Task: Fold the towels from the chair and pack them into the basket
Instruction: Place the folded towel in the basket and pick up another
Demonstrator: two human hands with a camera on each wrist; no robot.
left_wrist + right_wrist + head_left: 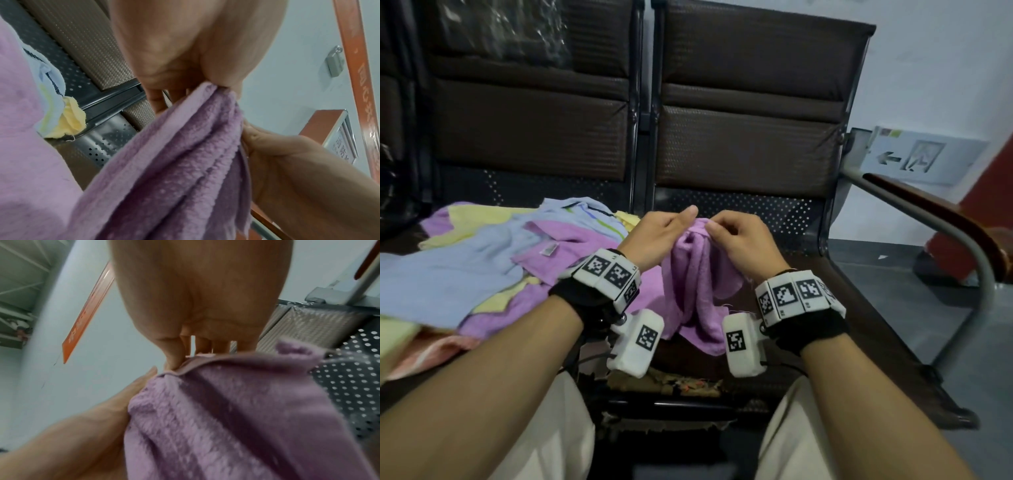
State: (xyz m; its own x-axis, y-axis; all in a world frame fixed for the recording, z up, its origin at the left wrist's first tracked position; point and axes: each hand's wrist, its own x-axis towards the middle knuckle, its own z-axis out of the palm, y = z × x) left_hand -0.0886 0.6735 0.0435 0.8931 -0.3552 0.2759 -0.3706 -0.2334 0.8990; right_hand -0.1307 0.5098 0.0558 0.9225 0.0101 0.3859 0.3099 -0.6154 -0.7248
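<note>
A fluffy purple towel [697, 284] hangs bunched in soft vertical folds at the centre of the head view, lifted above the dark brown chair seat [835, 291], its top hem gathered at 12 o'clock and its loose lower end drooping toward 6 o'clock. To its 9 o'clock, a loose pile of towels [493, 260] lies unfolded and overlapping on the neighbouring seat: pale blue, purple, yellow and pink pieces, with one purple piece showing a small sewn label. The chair is a joined row of padded brown seats with perforated metal behind, at 12 o'clock.
</note>
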